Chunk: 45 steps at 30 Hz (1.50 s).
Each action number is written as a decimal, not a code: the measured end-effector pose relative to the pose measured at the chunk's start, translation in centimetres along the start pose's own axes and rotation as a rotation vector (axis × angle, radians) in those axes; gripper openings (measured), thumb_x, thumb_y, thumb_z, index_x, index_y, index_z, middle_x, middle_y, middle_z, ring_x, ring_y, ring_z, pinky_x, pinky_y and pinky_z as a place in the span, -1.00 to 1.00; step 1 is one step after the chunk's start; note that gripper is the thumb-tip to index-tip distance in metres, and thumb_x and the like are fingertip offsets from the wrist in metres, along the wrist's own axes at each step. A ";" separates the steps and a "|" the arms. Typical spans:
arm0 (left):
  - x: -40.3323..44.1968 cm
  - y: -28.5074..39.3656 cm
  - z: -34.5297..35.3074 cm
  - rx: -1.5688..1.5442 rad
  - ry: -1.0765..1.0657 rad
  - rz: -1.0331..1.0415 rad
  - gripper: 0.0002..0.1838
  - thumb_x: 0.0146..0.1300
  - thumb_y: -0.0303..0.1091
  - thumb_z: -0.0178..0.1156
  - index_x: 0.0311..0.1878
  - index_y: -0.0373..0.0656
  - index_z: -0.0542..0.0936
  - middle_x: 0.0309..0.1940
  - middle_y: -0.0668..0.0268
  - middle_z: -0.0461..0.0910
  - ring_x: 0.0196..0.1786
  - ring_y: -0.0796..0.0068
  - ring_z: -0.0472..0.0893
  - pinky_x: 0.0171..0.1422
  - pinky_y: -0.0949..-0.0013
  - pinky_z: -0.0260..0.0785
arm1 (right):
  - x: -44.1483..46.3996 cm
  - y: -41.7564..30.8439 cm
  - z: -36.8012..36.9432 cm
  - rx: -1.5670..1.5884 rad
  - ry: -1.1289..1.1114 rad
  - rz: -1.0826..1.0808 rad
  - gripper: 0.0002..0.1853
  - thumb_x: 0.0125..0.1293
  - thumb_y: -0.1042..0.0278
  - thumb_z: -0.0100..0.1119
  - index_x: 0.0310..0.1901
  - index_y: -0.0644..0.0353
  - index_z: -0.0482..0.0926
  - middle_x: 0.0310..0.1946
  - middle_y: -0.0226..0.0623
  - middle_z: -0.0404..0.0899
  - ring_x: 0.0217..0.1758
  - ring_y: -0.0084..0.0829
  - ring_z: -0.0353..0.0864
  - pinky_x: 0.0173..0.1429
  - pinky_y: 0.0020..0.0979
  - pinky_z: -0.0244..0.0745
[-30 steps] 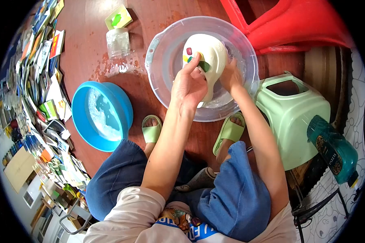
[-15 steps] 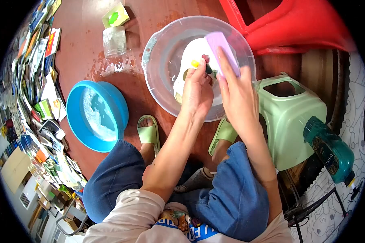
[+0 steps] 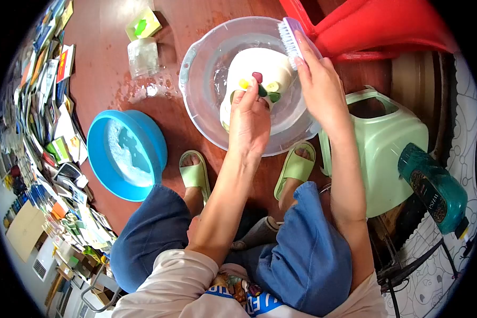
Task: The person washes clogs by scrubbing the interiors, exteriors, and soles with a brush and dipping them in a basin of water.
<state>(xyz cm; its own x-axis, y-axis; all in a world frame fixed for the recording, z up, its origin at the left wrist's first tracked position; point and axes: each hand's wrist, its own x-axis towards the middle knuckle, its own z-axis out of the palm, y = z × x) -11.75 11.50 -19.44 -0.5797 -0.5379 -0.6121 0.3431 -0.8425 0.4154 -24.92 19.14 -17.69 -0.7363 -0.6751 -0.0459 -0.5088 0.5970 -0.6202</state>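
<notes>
A white shoe-like item (image 3: pixel 257 63) with red, yellow and green pieces on it is held over a clear plastic basin (image 3: pixel 196 114). My left hand (image 3: pixel 249 122) grips it near the coloured pieces, thumb on top. My right hand (image 3: pixel 323 87) is closed on a purple brush (image 3: pixel 297 42) with white bristles, at the basin's upper right rim. The bristles face left, beside the white item's upper right side. Some water shows in the basin.
A blue basin (image 3: pixel 97 153) with sudsy water stands at left. Above it are a clear container (image 3: pixel 143 57) and a pale yellow box (image 3: pixel 151 24). At right are a red stool (image 3: pixel 381 32), a green stool (image 3: pixel 387 159) and a teal bottle (image 3: pixel 434 188). Books (image 3: pixel 53 114) line the left.
The purple brush came into view in my right hand, then moved up and right, off the white item. The white item has turned and shifted left with my left hand.
</notes>
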 end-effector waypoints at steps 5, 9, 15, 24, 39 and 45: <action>0.5 2.5 -0.7 -0.152 -0.033 -0.053 -0.74 0.39 -0.21 0.23 0.07 -0.05 0.55 0.10 0.44 0.54 0.23 0.42 0.45 0.46 0.22 0.14 | -2.0 2.5 2.5 0.088 -0.189 0.228 -0.47 0.51 0.13 -0.12 0.48 -0.25 0.18 -0.15 0.26 0.51 0.02 0.25 0.55 0.12 0.03 0.45; 0.6 3.1 -0.9 -0.184 -0.035 -0.061 -0.73 0.40 -0.21 0.21 0.10 -0.05 0.55 0.13 0.42 0.53 0.26 0.40 0.44 0.49 0.19 0.11 | -3.7 5.7 9.4 -0.099 -0.246 0.393 -0.45 0.51 0.09 -0.11 0.49 -0.20 0.16 -0.11 0.33 0.52 0.02 0.28 0.55 0.13 0.04 0.44; 0.8 3.7 -0.4 -0.230 -0.003 -0.050 -0.73 0.41 -0.21 0.20 0.10 -0.06 0.55 0.10 0.39 0.56 0.26 0.38 0.44 0.49 0.24 0.11 | -5.6 2.7 5.2 0.271 -0.235 0.275 -0.45 0.52 0.16 -0.07 0.49 -0.34 0.16 -0.17 0.18 0.50 -0.16 0.14 0.59 0.00 -0.03 0.48; 0.8 2.9 -1.0 -0.256 -0.040 -0.091 -0.78 0.49 -0.24 0.06 0.06 -0.04 0.61 -0.05 0.32 0.69 -0.08 0.53 0.64 0.23 0.39 0.42 | -2.3 -5.1 0.5 0.054 -0.034 -0.010 -0.42 0.48 0.21 0.01 0.49 -0.33 0.17 -0.30 0.04 0.39 -0.33 0.13 0.59 -0.18 -0.03 0.54; 0.7 6.2 -0.8 -0.417 0.064 -0.131 -0.76 0.43 -0.22 0.14 0.08 0.00 0.61 0.17 0.33 0.58 0.31 0.31 0.47 0.55 0.01 0.09 | -2.1 1.4 8.1 0.178 -0.131 0.130 -0.42 0.50 0.15 -0.08 0.51 -0.21 0.11 -0.23 0.20 0.48 -0.20 0.21 0.61 -0.04 0.08 0.51; 0.9 6.9 -1.4 -0.501 0.044 -0.195 -0.71 0.45 -0.18 0.11 0.11 -0.09 0.59 0.23 0.25 0.55 0.37 0.24 0.42 0.57 -0.04 0.02 | -3.6 4.0 10.4 -0.107 -0.257 0.352 -0.47 0.51 0.15 -0.14 0.48 -0.19 0.19 -0.16 0.31 0.48 -0.05 0.29 0.57 0.09 0.09 0.48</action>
<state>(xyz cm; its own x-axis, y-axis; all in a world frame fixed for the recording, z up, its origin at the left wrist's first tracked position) -8.86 5.15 -18.06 -0.6401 -0.3612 -0.6781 0.5486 -0.8328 -0.0742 -19.68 19.44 -28.15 -0.7447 -0.5007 -0.4412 -0.3007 0.8420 -0.4479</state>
